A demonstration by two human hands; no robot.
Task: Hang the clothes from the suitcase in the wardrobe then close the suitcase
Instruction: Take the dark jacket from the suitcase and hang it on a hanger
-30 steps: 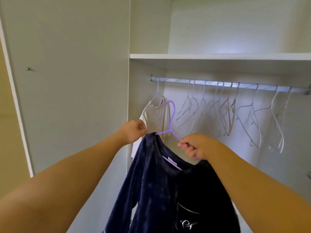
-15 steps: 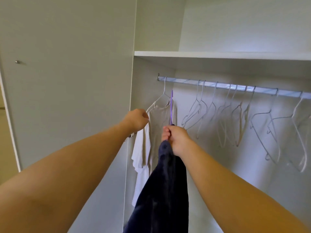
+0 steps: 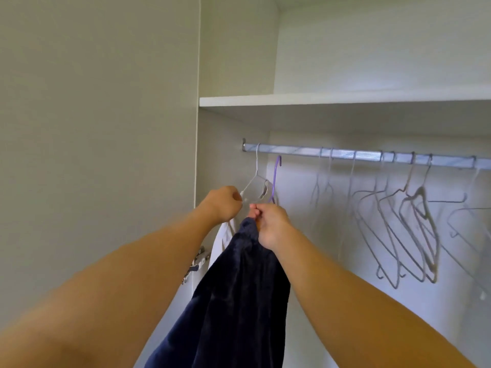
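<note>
A dark navy garment hangs on a purple hanger, and my right hand grips both at the neck. The hanger's hook is raised just below the silver wardrobe rail, not touching it. My left hand is closed on the shoulder of a white garment that hangs on a white hanger at the rail's left end. The suitcase is out of view.
Several bare wire hangers hang along the rail to the right. A white shelf runs above the rail. The open wardrobe door stands at the left, its hinge beside my left forearm.
My right hand turned the navy garment edge-on and lifted it and the purple hanger toward the rail. My left hand went to the white garment's shoulder. My view tilted upward.
</note>
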